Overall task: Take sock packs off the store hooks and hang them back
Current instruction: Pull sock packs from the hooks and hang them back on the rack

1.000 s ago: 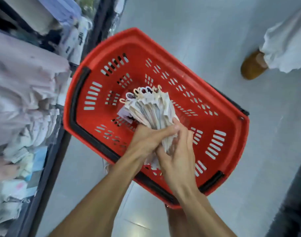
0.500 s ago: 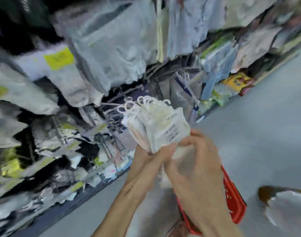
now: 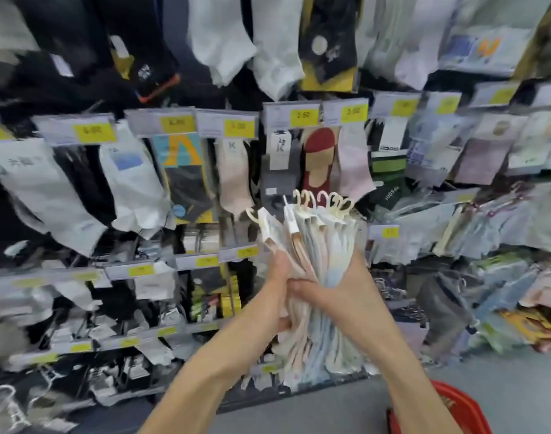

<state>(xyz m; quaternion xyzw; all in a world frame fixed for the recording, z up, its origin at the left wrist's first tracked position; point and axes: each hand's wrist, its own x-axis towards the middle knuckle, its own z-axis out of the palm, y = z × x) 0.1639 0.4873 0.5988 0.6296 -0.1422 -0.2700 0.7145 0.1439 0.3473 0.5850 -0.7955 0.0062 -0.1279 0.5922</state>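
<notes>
A thick bundle of pale sock packs (image 3: 318,245) with cream plastic hanger hooks on top stands upright in front of the store's sock wall. My left hand (image 3: 275,292) grips the bundle from its left side, thumb up along the front pack. My right hand (image 3: 346,289) wraps round it from the right, fingers curled across the front. The bundle's lower ends fan out below my hands. Behind it hang rows of sock packs (image 3: 230,177) on display hooks, under yellow price tags (image 3: 239,128).
The display wall fills the view, with white, black and coloured socks in several rows. Loose packs pile up at the right (image 3: 503,233). A red basket (image 3: 437,408) sits on the grey floor at the lower right.
The bundle has come up out of the red basket and now stands in front of the sock wall. My view has swung from the floor to the display. Both hands keep their grip.
</notes>
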